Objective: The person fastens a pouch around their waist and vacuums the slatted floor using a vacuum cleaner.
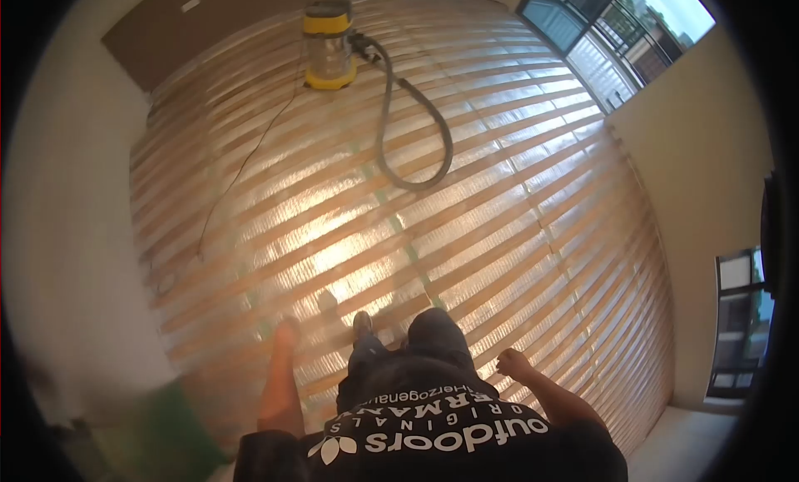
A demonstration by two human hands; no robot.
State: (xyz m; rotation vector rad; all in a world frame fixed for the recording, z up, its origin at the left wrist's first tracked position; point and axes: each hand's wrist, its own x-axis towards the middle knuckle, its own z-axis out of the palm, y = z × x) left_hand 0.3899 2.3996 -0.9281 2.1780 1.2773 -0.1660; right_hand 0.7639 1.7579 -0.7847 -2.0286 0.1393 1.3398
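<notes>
Silver foil [349,255] between tan wooden battens [474,266], spread across the room below and ahead of both hands. Handling, by judgement: battens stiff, fairly light singly, awkward if long; any fixing underneath is not shown. Best hold: both hands, well spaced, along the narrow edges. Foil probably soft, light, slick to the touch, easily creased or torn; best taken by a loose edge, where one is exposed, with a flat palm beneath. Appearance: battens matt, parallel, closely ranked, aslant in the view; foil finely wrinkled, near-white at centre, duller toward the sides. Green strips [412,254] cross the rows. Left hand [287,327]: lowered, blurred; finger state cannot be told, no object made out. Right hand [513,363]: held out from the body, fingers seemingly curled, nothing visible in it; whether fully closed cannot be told. Farther off: yellow-and-black vacuum [328,53], upright; grey hose [450,141], looped beside it; thin dark cord [265,134], trailing left.
</notes>
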